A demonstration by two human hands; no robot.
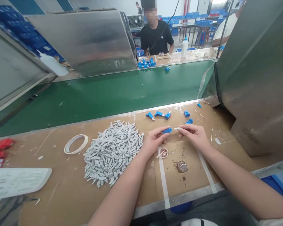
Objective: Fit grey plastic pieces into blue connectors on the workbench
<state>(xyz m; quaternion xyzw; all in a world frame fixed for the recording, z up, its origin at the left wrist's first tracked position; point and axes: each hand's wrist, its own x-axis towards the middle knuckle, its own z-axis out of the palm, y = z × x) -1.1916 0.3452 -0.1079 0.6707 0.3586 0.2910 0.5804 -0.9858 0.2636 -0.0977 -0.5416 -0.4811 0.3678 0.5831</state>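
Note:
My left hand (155, 138) is closed on a small blue plastic part (167, 130). Facing it across a narrow gap, my right hand (193, 134) pinches a small pale grey plastic piece (176, 128) between thumb and fingertips. To the left of my left forearm lies a big heap of grey plastic pieces (113, 152). Below my hands are a small round cup (163, 153) of brownish liquid with a stick in it and a glossy brown puddle (182, 166). Beyond my hands several blue parts (158, 113) lie on the cardboard, some with a grey tip.
A roll of tape (76, 144) and red parts (1, 149) lie at left. Cotton swabs (211, 135) are at right. A green conveyor belt (108, 94) runs behind, between metal housings (91, 40). Across it sits a person (157, 37) beside a white bottle (185, 47).

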